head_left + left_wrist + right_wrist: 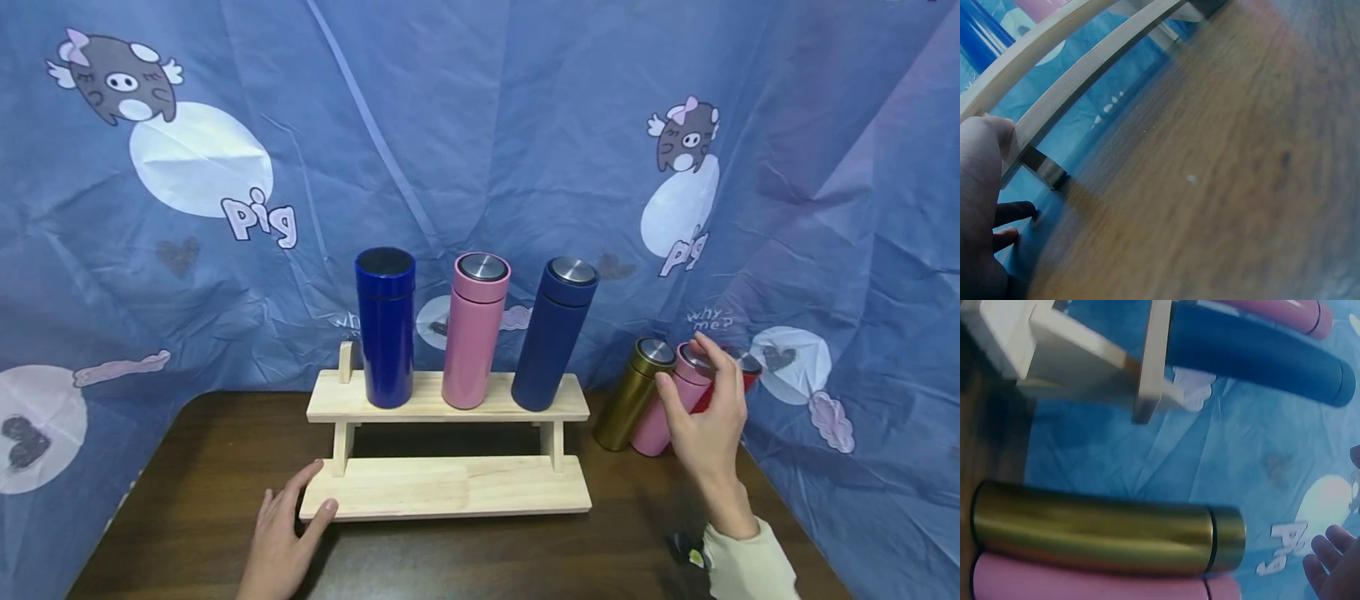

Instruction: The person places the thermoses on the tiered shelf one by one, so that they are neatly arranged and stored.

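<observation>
A two-tier light wood rack (450, 487) stands on the table. Three bottles stand along its upper shelf: a glossy blue bottle (387, 342), a pink bottle (474, 342) and a matte navy bottle (551, 346). At the left end of the lower shelf, my left hand (281, 533) touches the wood with thumb and forefinger spread around the corner. My right hand (708, 425) is above the bottles on the right, fingers apart and holding nothing. Below it stand a gold bottle (1097, 531), a second pink bottle (1091, 581) and a red bottle (750, 375), partly hidden behind the hand.
Dark brown wood forms the tabletop (450, 558). A blue cloth with pig prints (487, 125) hangs behind and along the sides, close to the table's back edge. Beside the right sleeve lies a small black object (682, 546) with a yellow-green patch.
</observation>
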{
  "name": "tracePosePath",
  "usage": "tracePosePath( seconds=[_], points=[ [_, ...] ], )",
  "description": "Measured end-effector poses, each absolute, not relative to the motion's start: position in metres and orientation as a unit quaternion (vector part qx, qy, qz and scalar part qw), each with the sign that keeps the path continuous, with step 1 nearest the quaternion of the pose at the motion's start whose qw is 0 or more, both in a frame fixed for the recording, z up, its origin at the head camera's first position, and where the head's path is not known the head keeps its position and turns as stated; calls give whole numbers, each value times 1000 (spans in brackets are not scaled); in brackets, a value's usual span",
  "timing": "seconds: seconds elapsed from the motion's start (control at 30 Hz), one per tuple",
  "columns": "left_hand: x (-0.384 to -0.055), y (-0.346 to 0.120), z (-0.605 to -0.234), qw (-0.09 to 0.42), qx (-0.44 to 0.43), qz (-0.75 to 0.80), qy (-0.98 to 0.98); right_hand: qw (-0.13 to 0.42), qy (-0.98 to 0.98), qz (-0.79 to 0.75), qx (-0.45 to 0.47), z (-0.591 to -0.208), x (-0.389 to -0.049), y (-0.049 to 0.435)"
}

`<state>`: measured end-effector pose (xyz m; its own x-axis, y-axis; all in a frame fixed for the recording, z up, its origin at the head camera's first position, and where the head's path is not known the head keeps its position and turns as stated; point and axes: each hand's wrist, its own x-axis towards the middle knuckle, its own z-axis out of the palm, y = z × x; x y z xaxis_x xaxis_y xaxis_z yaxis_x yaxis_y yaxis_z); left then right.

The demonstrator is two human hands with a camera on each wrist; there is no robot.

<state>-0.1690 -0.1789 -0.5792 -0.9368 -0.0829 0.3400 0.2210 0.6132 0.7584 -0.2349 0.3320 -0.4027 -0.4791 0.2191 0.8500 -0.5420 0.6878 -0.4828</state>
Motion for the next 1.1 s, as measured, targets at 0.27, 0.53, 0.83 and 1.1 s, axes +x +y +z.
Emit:
tracePosePath(
  seconds=[0.27,0.53,0.83,1.1],
  points=[
    [-169,-179,-580,174,-42,-443,-879,526,-767,358,89,-417,-242,363],
    [-169,-179,-580,173,-40,-442,-879,551,-753,353,60,-418,-238,380],
    [-169,-179,-579,170,-37,-440,-881,556,-755,348,17,-433,-250,418],
    [-169,-179,-581,180,-44,-436,-880,513,-786,343,-32,-444,-255,440]
  ],
)
